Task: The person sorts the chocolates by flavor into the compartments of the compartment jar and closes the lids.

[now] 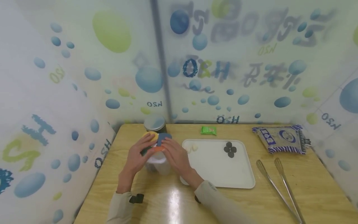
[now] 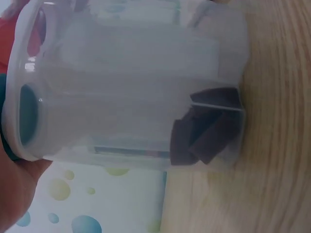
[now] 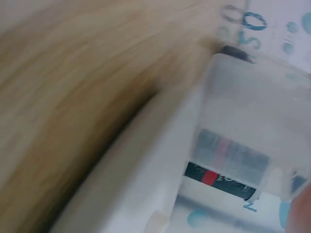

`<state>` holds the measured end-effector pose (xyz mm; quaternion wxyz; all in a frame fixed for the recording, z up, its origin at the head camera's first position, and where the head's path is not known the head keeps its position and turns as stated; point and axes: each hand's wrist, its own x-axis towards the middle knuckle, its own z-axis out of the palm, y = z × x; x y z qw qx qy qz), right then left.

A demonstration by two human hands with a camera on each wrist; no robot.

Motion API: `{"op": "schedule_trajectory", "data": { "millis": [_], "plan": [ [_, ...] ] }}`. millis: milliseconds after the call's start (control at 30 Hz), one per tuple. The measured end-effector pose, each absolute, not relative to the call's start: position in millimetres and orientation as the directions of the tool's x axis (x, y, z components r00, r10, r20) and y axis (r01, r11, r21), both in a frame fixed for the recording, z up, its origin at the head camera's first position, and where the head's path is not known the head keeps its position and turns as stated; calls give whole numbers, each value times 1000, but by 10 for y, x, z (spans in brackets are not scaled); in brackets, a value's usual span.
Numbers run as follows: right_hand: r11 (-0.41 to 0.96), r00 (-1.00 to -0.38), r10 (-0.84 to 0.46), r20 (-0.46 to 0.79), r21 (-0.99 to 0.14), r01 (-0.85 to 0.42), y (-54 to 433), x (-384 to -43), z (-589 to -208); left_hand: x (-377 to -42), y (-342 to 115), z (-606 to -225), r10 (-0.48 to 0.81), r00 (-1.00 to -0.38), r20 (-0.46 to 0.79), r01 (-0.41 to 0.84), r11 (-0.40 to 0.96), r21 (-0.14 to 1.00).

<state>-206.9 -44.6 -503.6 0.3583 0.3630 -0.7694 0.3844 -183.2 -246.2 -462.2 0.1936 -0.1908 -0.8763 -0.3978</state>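
While the left hand grips the left side of a multicoloured lid, with fingers over the top and thumb at the near edge, the right hand lays its fingers on the right side; whether it also grips cannot be told. The lid, with yellow, blue, orange and green sections, is at the top of an upright translucent container; full seating cannot be verified. The container stands on the wooden table, with dark pieces at its bottom, visible in the left wrist view.

Directly behind the container stands a metal-topped tin. To the right lies a white tray, carrying pale pieces at its far left corner and four dark round pieces toward its far right. Beyond the tray is a small green packet. Farther right lies a bag with blue-striped ends; nearer, metal tongs lie spread, heads away from the person. Bubble-printed walls enclose the table.
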Motion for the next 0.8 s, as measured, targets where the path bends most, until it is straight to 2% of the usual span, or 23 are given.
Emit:
{"op": "schedule_trajectory", "data": {
  "millis": [200, 400, 500, 600, 800],
  "plan": [
    [464, -581, -165, 797, -457, -759, -565, -2027, -4973, -1853, -2480, -4764, 104, -827, 553, 530, 475, 703],
    [408, -701, -233, 674, -586, -700, -507, -1950, -5041, -1835, -2437, -4961, -50, -764, 643, 596, 326, 734],
    [365, -752, -294, 590, -658, -659, -407, -1809, -5064, -1742, -2459, -4981, -98, -786, 610, 561, 302, 771],
    [334, -797, -264, 544, -723, -605, -177, -1629, -5064, -1637, -2517, -4937, -141, -835, 532, 486, 265, 833],
    [317, -868, 74, 491, -837, -447, 869, -1442, -5038, -1600, -2588, -4783, -136, -920, 368, 329, 242, 913]
  ]
}}
